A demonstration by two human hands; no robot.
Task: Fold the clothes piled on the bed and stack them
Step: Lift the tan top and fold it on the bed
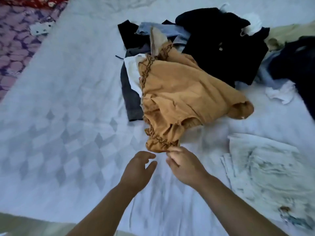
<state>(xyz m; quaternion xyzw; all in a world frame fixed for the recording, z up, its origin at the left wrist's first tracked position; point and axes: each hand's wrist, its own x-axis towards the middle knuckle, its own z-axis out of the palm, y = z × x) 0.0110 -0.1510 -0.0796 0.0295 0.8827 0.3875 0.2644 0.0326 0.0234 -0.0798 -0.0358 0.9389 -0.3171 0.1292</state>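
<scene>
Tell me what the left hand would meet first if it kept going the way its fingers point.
Most likely the frilled hem of the mustard-yellow garment, just beyond the left hand and pinched by the right hand. Height above the bedsheet is unclear.

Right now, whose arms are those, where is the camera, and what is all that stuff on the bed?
Those arms belong to a person wearing a camera on their head, so you see what they see, looking down. The right hand pinches the frilly edge of a mustard-yellow garment. The left hand is open beside it, holding nothing. Behind lies a pile of clothes to fold: a black garment, a dark grey one and some blue ones. They all rest on a white bedsheet.
</scene>
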